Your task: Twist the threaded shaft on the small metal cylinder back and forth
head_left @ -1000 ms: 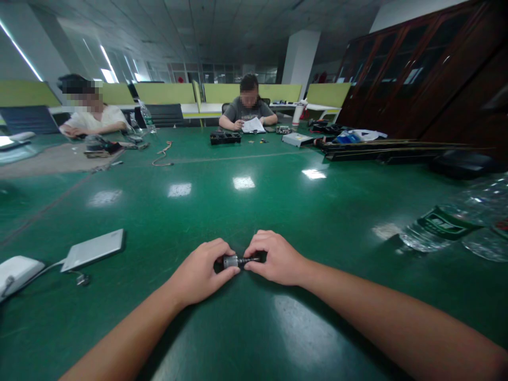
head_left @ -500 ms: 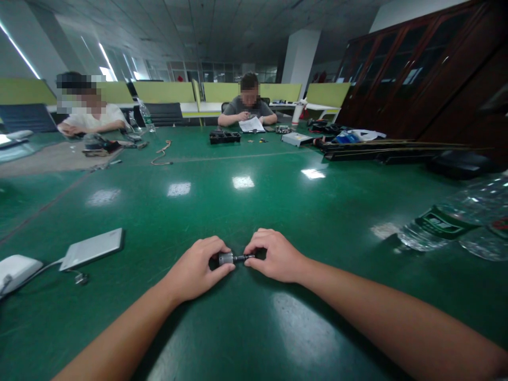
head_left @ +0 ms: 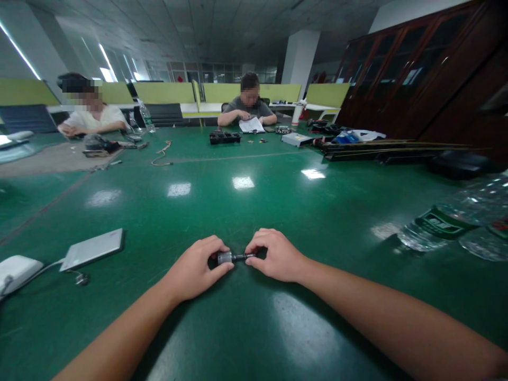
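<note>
Low over the green tabletop (head_left: 222, 206), a small grey metal cylinder with a thin dark shaft (head_left: 225, 257) lies crosswise between my hands. My left hand (head_left: 201, 264) pinches the thick cylinder end between thumb and fingers. The thin shaft points right, and its far tip sits between the thumb and fingertips of my right hand (head_left: 273, 255). Part of each end is hidden by my fingers. Whether the part touches the table I cannot tell.
At left lie a flat silver box (head_left: 93, 248) with a cable and a white device (head_left: 18, 272). Clear water bottles (head_left: 431, 227) stand at right. Across the table are two people, a black tray (head_left: 225, 137), a cord (head_left: 161, 154) and long black strips (head_left: 357, 151).
My left hand and the cylinder have shifted very slightly left; both hands keep their pinch. Across the table, a person's hand has moved a little over the paper.
</note>
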A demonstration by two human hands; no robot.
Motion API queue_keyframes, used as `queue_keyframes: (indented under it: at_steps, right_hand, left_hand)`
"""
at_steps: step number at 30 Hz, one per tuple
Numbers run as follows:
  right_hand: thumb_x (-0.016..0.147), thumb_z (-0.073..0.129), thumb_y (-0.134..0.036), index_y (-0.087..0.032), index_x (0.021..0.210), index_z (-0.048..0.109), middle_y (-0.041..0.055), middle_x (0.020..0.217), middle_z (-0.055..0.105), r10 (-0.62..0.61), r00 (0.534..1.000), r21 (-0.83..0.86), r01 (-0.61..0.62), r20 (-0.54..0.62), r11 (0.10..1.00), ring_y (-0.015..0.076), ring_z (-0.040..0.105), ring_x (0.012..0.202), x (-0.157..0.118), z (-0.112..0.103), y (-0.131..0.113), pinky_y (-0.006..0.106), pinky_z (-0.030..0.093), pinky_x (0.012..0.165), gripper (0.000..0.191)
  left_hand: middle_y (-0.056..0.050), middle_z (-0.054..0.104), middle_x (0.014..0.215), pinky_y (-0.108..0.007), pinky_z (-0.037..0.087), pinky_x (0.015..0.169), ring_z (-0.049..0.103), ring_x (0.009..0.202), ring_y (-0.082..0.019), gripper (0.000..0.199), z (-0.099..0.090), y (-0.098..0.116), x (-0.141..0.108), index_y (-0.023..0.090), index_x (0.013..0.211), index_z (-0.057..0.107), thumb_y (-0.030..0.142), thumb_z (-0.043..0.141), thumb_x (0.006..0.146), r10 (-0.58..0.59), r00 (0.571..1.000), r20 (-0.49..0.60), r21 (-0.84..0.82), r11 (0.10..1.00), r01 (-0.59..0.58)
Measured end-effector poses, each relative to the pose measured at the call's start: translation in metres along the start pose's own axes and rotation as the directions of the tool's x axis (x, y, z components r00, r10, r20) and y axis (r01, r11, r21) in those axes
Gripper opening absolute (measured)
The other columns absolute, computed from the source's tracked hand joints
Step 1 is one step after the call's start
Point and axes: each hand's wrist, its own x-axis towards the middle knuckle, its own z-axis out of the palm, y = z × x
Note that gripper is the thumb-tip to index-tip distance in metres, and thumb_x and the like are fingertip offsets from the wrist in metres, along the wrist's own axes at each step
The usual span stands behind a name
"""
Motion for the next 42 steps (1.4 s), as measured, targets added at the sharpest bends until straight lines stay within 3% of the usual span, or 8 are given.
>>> queue_keyframes:
  at_steps: [15, 23, 42]
  right_hand:
    - [0.073, 0.073, -0.021, -0.02, 0.078, 0.072, 0.0011, 0.074, 0.069, 0.066, 0.998, -0.037, -0.066, -0.008, 0.997, 0.0164, 0.059, 0.075, 0.0, -0.002, -0.001, 0.032, 0.042, 0.076, 0.005]
    - [0.072, 0.074, -0.023, -0.022, 0.077, 0.073, 0.0009, 0.077, 0.07, 0.203, 0.978, -0.117, -0.206, -0.042, 0.971, 0.0178, 0.058, 0.079, 0.0, -0.005, -0.004, 0.033, 0.04, 0.076, 0.005]
    - [0.079, 0.076, -0.025, -0.023, 0.089, 0.074, 0.0007, 0.084, 0.071, 0.052, 0.998, -0.006, -0.052, -0.017, 0.999, 0.0165, 0.061, 0.083, 0.001, 0.003, 0.003, 0.033, 0.04, 0.081, 0.01]
  left_hand:
    - [-0.004, 0.062, 0.088, -0.031, 0.046, 0.072, 0.058, 0.08, -0.019, 0.016, -0.002, -0.002, 0.001, 0.018, 0.095, 0.062, 0.033, 0.06, 0.088, 0.0, 1.0, -0.001, -0.004, 1.0, 0.0]
    - [-0.004, 0.063, 0.088, -0.032, 0.045, 0.072, 0.059, 0.08, -0.02, 0.017, -0.006, -0.012, -0.002, 0.018, 0.094, 0.062, 0.035, 0.06, 0.088, -0.041, 0.998, -0.042, 0.034, 0.999, 0.042]
    - [-0.003, 0.062, 0.09, -0.031, 0.047, 0.074, 0.058, 0.08, -0.018, 0.02, -0.003, -0.012, -0.003, 0.018, 0.097, 0.062, 0.033, 0.067, 0.084, 0.02, 0.999, -0.029, -0.058, 0.998, -0.022]
